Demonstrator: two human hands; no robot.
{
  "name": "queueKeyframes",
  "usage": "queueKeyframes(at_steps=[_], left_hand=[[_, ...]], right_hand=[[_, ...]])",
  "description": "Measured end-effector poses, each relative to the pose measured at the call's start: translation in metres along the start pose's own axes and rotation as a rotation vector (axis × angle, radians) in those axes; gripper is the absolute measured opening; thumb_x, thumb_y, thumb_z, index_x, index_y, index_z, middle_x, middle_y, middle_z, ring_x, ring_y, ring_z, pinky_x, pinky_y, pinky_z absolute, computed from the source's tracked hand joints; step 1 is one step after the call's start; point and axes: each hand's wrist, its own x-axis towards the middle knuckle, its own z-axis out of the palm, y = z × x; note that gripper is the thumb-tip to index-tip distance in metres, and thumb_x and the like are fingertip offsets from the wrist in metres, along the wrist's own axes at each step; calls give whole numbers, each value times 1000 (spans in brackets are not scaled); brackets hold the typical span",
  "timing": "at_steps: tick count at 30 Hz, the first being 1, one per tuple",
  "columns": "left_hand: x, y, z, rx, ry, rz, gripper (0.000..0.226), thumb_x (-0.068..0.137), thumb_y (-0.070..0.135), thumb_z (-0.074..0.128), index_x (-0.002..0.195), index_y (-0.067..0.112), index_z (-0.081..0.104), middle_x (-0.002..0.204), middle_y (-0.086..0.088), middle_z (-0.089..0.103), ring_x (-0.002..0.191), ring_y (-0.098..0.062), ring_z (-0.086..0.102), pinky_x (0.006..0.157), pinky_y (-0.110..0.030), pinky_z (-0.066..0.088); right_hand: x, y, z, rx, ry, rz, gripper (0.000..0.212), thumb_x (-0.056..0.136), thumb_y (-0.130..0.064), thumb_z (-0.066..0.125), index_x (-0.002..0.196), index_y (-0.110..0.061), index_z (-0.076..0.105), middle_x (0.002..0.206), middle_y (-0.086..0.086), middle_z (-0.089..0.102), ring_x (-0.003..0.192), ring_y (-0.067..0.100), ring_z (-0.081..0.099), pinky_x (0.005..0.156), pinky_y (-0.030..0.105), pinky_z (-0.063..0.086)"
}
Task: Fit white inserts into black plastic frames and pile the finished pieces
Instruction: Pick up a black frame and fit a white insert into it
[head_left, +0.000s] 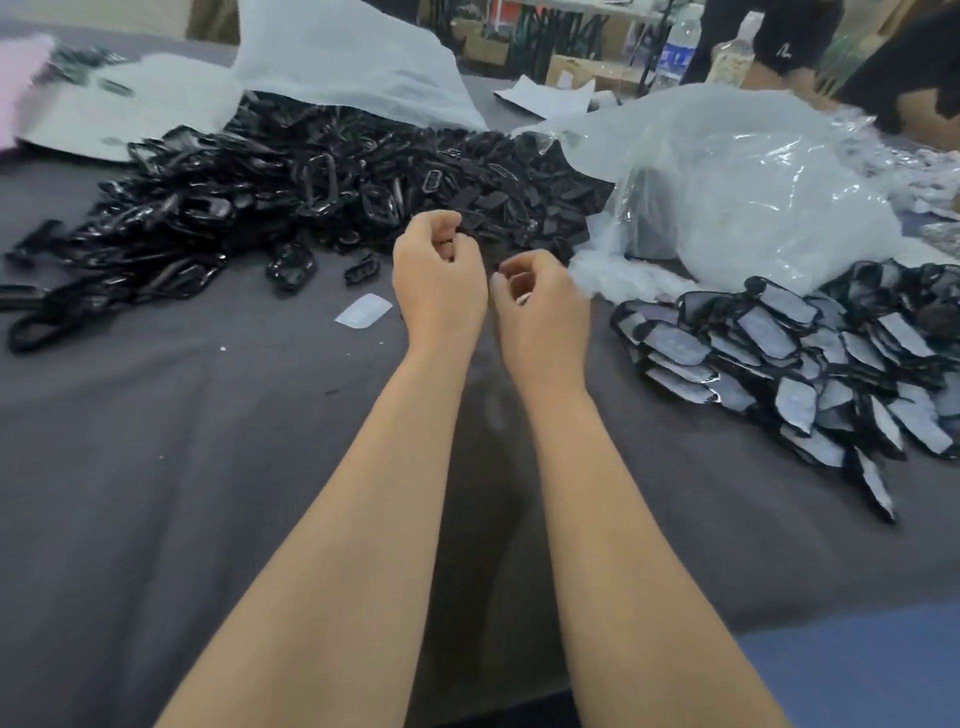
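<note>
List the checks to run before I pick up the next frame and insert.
1. Empty frames in reach: ok. The pile of black frames lies just beyond both hands.
2. Insert available: ok. One loose white insert lies on the grey cloth, left of the left hand.
3. Left hand free: cannot tell. Its fingers are curled.
4. Right hand free: cannot tell. Its fingers are curled.
5. Drop spot known: ok. The finished pile lies to the right.

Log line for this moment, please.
left hand: curled, grip unclear | right hand: curled, grip unclear | black frames: heaped ahead | finished pieces: piled right | white insert: loose on cloth
</note>
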Motion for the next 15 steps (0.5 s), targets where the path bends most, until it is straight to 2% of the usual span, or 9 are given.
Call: queueKeyframes(at_steps=[3, 6, 7, 9, 10, 11, 13, 14, 15], left_hand=[[22, -6, -44, -39, 147, -54, 21, 92, 3, 45, 103, 16, 57, 109, 0, 58, 90, -8, 53, 87, -20, 46], [39, -14, -86, -27, 266, -142, 21, 92, 4, 44, 101, 20, 55, 122, -7, 56, 92, -10, 53, 97, -30, 46], [44, -18, -99, -31, 304, -176, 21, 92, 5, 44, 103, 19, 54, 125, -9, 55, 92, -12, 54, 97, -31, 46], [54, -25, -121, -48, 362, -269, 22, 93, 8, 44, 112, 14, 53, 127, -12, 54, 98, -19, 56, 95, -33, 46], [58, -28, -130, -63, 376, -326, 24, 93, 9, 43, 115, 11, 52, 126, -13, 55, 100, -24, 58, 91, -36, 47], [62, -32, -136, -74, 375, -378, 27, 93, 9, 43, 118, 6, 50, 123, -16, 57, 94, -27, 57, 81, -37, 48], [66, -34, -144, -44, 323, -444, 40, 90, 8, 43, 128, -6, 46, 124, -31, 55, 73, -28, 52, 61, -35, 42], [67, -34, -146, 3, 286, -456, 43, 89, 8, 43, 129, -9, 46, 129, -33, 51, 76, -37, 54, 62, -41, 43], [70, -34, -148, 65, 253, -455, 43, 89, 9, 44, 126, -10, 48, 130, -32, 50, 92, -46, 57, 71, -49, 47]], right_hand=[[-1, -32, 46, -10, -251, -70, 21, 94, -17, 52, 111, -10, 62, 110, 8, 65, 101, 24, 58, 86, 35, 46], [-7, -58, 91, -118, -399, -199, 28, 92, -19, 52, 118, -18, 63, 121, 7, 61, 114, 26, 53, 95, 39, 43], [-9, -65, 104, -186, -427, -233, 30, 93, -22, 51, 122, -21, 61, 128, 7, 58, 122, 28, 48, 102, 41, 38], [-15, -76, 124, -304, -506, -244, 34, 97, -27, 46, 129, -26, 56, 144, 5, 44, 140, 30, 27, 115, 50, 20], [-17, -81, 132, -340, -553, -234, 34, 98, -27, 43, 131, -26, 54, 147, 3, 39, 144, 30, 18, 116, 54, 10], [-19, -83, 139, -364, -585, -232, 35, 98, -27, 42, 131, -25, 53, 146, 2, 40, 145, 29, 15, 115, 57, 4], [-23, -86, 147, -369, -587, -249, 31, 96, -22, 43, 123, -20, 58, 136, 0, 50, 139, 27, 27, 115, 57, 5], [-23, -88, 149, -353, -567, -262, 25, 94, -20, 45, 114, -18, 59, 128, 1, 54, 132, 26, 37, 114, 54, 13], [-23, -89, 149, -339, -551, -275, 17, 92, -18, 45, 103, -17, 58, 120, 2, 58, 122, 27, 46, 109, 49, 24]])
